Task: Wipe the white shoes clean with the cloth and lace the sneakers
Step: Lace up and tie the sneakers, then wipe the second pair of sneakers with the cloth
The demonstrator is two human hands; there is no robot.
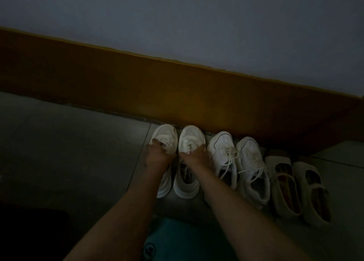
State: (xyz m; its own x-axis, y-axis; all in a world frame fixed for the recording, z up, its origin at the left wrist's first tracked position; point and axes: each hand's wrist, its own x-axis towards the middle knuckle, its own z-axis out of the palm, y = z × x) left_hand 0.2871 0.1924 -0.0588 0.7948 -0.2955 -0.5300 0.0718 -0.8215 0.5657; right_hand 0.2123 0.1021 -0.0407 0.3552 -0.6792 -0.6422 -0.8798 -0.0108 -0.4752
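No readable text or labels.

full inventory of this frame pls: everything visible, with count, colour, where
left sneaker pair: 2, white, toes at the wall base, left end of the row
middle sneaker pair: 2, white, loose laces, right of the first pair
slip-on shoes: 2, beige, right end of the row
wall: 1, grey above, brown band below
floor: 1, grey tiles
mat: 1, teal, bottom centre between the forearms
dark shape: 1, black, bottom left, too dim to identify
left hand: on the leftmost sneaker's lace area, grip unclear
right hand: on the second sneaker's lace area, grip unclear
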